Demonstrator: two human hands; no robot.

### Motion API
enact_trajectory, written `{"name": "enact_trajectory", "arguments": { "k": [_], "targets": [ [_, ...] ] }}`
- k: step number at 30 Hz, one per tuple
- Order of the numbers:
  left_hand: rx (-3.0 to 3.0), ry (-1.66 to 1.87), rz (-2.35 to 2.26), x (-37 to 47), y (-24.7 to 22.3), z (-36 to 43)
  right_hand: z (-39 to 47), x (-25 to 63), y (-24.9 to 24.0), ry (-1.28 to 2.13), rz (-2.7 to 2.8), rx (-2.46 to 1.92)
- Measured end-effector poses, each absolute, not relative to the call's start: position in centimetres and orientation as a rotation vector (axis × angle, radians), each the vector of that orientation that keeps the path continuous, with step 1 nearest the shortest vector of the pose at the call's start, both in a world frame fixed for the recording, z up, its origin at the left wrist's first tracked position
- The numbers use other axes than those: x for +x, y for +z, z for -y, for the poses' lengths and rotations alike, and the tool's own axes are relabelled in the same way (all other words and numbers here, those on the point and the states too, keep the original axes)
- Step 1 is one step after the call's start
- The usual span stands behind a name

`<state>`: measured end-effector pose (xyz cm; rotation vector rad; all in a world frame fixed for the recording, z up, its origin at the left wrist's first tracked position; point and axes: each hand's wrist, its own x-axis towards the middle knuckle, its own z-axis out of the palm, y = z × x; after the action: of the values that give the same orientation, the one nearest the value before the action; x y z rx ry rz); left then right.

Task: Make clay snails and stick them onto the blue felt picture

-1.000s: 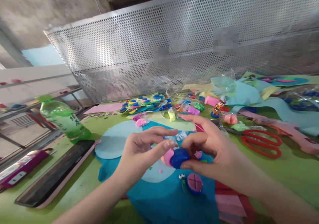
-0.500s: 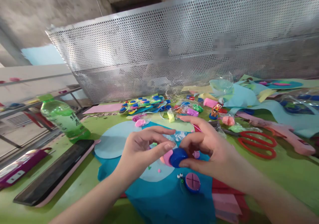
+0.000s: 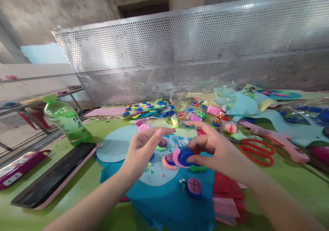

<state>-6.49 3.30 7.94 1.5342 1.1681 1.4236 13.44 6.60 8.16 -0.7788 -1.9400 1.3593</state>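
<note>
My right hand (image 3: 214,152) pinches a blue clay disc (image 3: 184,157) with a curved pink clay strip (image 3: 177,156) along its left side. To the left, my left hand (image 3: 144,147) is raised with its fingers apart, holding nothing. Beneath them a light blue paper circle (image 3: 156,179) on dark blue paper (image 3: 146,203) bears small clay snails, one with an orange-pink body (image 3: 168,164). Nearer to me lies another snail with a purple-and-blue shell (image 3: 194,186) and white eyes.
A green bottle (image 3: 65,121), a phone (image 3: 53,174) and a purple power strip (image 3: 19,169) are at the left. Red-handled scissors (image 3: 257,151) and a pink tool (image 3: 290,147) lie at the right. Behind are clay pieces and a perforated metal panel (image 3: 144,63).
My left hand has let go of the pink strip and moved up and left, its fingers opening. The disc and strip remain in my right hand. The view has shifted slightly.
</note>
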Motion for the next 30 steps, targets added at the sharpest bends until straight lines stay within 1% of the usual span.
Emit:
{"name": "enact_trajectory", "arguments": {
  "k": [4,8,14,22,25,30],
  "targets": [
    [1.49,1.406,-1.244,-6.7,7.5,-4.0,-8.2,15.2,8.4,1.398,2.018,-0.89],
    [1.491,1.352,-1.308,-6.2,7.4,-4.3,-9.9,17.5,8.3,1.361,2.142,-1.077],
    [1.583,1.282,-1.26,-5.7,7.4,-4.4,-11.6,19.5,7.3,1.322,2.268,-1.395],
    [1.627,1.181,-1.374,-6.0,6.7,-5.0,-11.9,19.5,7.0,1.115,2.353,-1.557],
    [1.645,1.149,-1.396,-6.1,6.5,-5.3,-12.0,19.4,6.8,0.974,2.376,-1.572],
    [1.723,1.177,-1.382,-6.2,6.1,-5.5,-12.9,17.5,6.3,0.474,2.349,-1.529]
  ]
}}
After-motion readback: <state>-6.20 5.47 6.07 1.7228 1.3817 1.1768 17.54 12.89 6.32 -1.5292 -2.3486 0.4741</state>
